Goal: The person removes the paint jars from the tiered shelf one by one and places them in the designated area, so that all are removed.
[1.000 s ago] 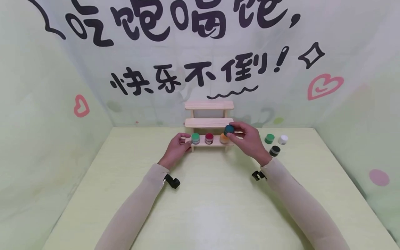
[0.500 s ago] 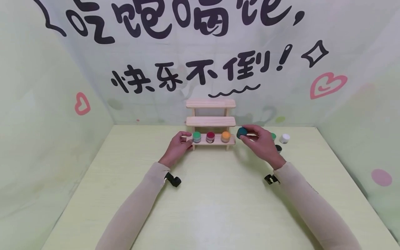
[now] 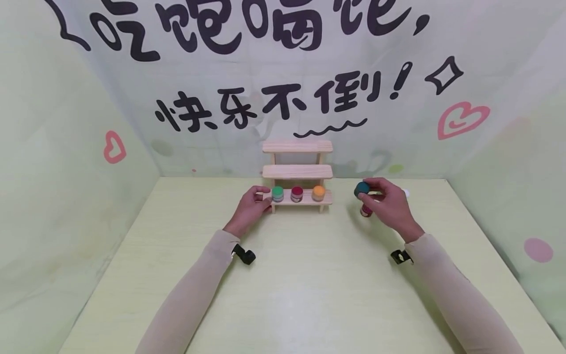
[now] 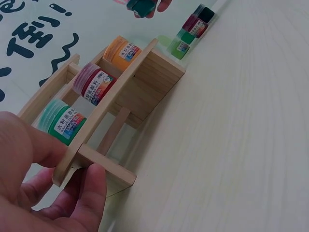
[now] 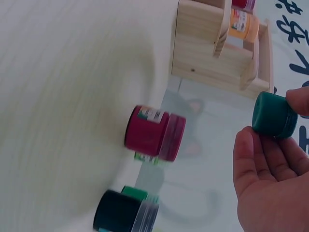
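Note:
My left hand (image 3: 248, 209) grips the left end of the lowest shelf of a small three-step wooden rack (image 3: 297, 171); in the left wrist view its fingers lie above and below the board. On that shelf stand a green paint jar (image 4: 63, 122), a red paint jar (image 4: 94, 84) and an orange paint jar (image 4: 122, 52). Right of the rack, my right hand (image 3: 391, 204) holds a teal paint jar (image 5: 271, 114) between thumb and fingers, raised over the table. A crimson paint jar (image 5: 153, 133) stands below that hand, partly covered by it in the head view.
A black paint jar (image 5: 118, 212) and another green jar (image 5: 135, 192) stand on the table (image 3: 283, 275) near the crimson one. Behind the right hand a white jar (image 3: 406, 192) barely shows. A printed cloth wall (image 3: 212, 157) rises behind the rack.
The right hand has moved rightward with the teal jar, from in front of the orange jar to beyond the rack's right end. The left hand stays on the rack.

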A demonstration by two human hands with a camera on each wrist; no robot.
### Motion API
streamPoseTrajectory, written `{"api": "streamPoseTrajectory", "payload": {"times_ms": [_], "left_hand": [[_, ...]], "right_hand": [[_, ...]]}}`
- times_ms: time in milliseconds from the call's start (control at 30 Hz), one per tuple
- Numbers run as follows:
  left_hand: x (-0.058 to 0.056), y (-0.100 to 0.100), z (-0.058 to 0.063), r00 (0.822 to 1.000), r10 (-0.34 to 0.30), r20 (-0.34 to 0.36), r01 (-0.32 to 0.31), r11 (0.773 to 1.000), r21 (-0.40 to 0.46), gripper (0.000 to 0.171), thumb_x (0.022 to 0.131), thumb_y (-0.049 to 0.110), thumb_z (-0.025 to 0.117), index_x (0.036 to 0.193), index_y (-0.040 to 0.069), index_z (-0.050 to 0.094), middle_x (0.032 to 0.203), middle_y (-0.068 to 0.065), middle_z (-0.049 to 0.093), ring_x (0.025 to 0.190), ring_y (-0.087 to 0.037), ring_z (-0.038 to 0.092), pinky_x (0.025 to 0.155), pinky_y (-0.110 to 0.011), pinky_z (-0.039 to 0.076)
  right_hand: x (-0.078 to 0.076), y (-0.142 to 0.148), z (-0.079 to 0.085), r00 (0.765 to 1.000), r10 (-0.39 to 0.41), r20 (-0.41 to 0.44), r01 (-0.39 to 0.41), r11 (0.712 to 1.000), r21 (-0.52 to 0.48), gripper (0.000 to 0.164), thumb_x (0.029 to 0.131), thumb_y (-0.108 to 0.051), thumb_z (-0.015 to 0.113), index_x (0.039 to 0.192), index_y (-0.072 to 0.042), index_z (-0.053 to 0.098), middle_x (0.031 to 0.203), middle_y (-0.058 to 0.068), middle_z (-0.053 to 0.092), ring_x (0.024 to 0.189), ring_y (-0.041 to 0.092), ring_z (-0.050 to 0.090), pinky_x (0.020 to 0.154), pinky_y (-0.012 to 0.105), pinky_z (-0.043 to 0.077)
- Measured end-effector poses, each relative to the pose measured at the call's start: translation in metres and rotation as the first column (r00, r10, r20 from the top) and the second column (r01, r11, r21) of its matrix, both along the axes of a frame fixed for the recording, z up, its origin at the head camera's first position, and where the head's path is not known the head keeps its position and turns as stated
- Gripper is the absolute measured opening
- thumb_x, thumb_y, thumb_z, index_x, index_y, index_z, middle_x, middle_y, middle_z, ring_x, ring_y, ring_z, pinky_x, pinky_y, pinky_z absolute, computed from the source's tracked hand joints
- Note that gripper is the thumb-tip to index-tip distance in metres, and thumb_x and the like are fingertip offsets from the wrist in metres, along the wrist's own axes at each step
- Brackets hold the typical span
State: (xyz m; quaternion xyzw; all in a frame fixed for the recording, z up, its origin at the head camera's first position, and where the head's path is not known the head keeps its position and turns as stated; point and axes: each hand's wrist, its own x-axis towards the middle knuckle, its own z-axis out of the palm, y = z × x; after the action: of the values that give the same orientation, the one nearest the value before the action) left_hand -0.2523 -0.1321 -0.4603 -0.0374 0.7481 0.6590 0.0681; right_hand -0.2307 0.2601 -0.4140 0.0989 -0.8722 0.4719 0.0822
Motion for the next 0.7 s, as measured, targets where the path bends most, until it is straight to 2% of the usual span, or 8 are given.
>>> {"api": "streamPoseTrajectory", "payload": {"times_ms": [100, 167, 367, 700], "left_hand": [[-0.001, 0.0, -0.001, 1.0, 0.004, -0.004, -0.004, 1.0, -0.005, 0.032, 0.102, 0.009, 0.068, 0.133, 0.01, 0.06, 0.103, -0.008, 0.052, 0.089, -0.017, 0.067, 0.084, -0.026, 0.065], [-0.001, 0.0, -0.001, 1.0, 0.007, -0.006, -0.007, 1.0, -0.007, 0.031, 0.102, 0.009, 0.068, 0.133, 0.01, 0.06, 0.102, -0.008, 0.052, 0.088, -0.017, 0.067, 0.083, -0.026, 0.065], [0.0, 0.0, -0.002, 1.0, 0.014, -0.009, -0.015, 1.0, -0.013, 0.031, 0.102, 0.009, 0.068, 0.132, 0.01, 0.061, 0.101, -0.008, 0.053, 0.088, -0.017, 0.066, 0.084, -0.027, 0.065], [0.003, 0.002, -0.001, 1.0, 0.017, -0.012, -0.017, 1.0, -0.006, 0.03, 0.102, 0.009, 0.068, 0.132, 0.01, 0.061, 0.097, -0.007, 0.052, 0.087, -0.017, 0.066, 0.085, -0.027, 0.065]], "right_hand": [[0.0, 0.008, 0.0, 0.999, -0.015, -0.028, 0.015, 1.0, 0.014, 0.047, 0.099, -0.027, 0.076, 0.139, -0.005, 0.065, 0.127, 0.021, 0.071, 0.096, -0.01, 0.065, 0.084, 0.003, 0.053], [0.0, 0.015, -0.001, 0.999, -0.015, -0.045, 0.016, 1.0, 0.02, 0.048, 0.1, -0.025, 0.076, 0.141, -0.003, 0.064, 0.128, 0.022, 0.071, 0.097, -0.015, 0.061, 0.085, 0.001, 0.052], [0.003, 0.035, -0.002, 0.999, -0.045, -0.03, 0.046, 0.998, 0.038, 0.051, 0.101, -0.028, 0.074, 0.144, -0.003, 0.062, 0.129, 0.022, 0.069, 0.1, -0.016, 0.058, 0.085, 0.0, 0.051], [0.011, 0.071, -0.01, 0.992, -0.123, 0.017, 0.12, 0.988, 0.097, 0.055, 0.101, -0.035, 0.073, 0.144, -0.002, 0.061, 0.129, 0.026, 0.07, 0.094, -0.021, 0.056, 0.079, 0.0, 0.052]]}}
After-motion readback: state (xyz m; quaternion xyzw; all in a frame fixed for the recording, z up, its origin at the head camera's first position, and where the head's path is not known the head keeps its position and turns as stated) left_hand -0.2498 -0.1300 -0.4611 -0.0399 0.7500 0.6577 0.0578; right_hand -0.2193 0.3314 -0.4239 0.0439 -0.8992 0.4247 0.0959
